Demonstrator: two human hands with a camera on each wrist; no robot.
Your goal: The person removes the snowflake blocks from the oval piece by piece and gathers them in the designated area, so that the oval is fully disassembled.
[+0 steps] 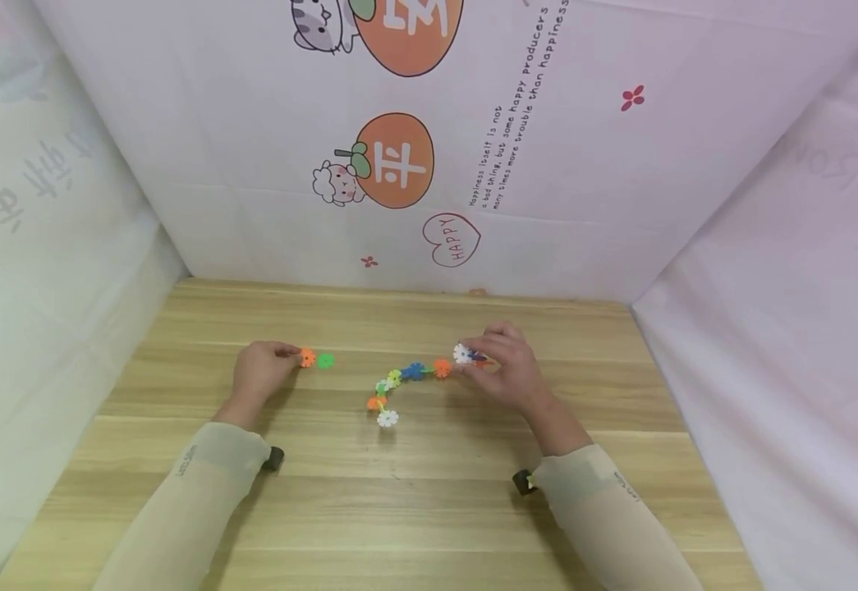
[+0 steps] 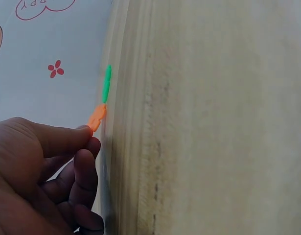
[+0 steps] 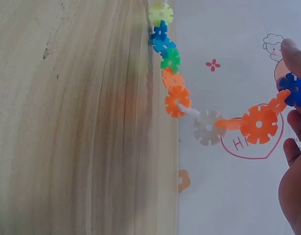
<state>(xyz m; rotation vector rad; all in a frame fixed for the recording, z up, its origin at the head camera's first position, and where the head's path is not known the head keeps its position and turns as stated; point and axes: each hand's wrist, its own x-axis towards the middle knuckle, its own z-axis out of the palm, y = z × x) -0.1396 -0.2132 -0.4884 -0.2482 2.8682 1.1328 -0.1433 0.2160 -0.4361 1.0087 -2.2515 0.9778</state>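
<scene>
My left hand [image 1: 260, 373] pinches the edge of an orange notched snowflake disc [image 1: 308, 358] between thumb and finger. A green disc [image 2: 107, 84] extends from its far side, in line with it in the left wrist view. On the other side, my right hand [image 1: 510, 368] holds one end of a chain of joined snowflake discs [image 1: 415, 371]. At the right wrist view's edge, its fingers are around a dark blue disc [image 3: 293, 89], beside an orange disc [image 3: 258, 124]. The chain curves leftward and toward me, ending in a white disc [image 1: 387, 419].
Under both hands lies a wood-grain table [image 1: 392, 501]. A white printed cloth [image 1: 266, 164] rises at its back edge, with white cloth at left [image 1: 52, 213] and right [image 1: 791, 328]. Dark wrist cameras [image 1: 273, 459] sit near the sleeve cuffs.
</scene>
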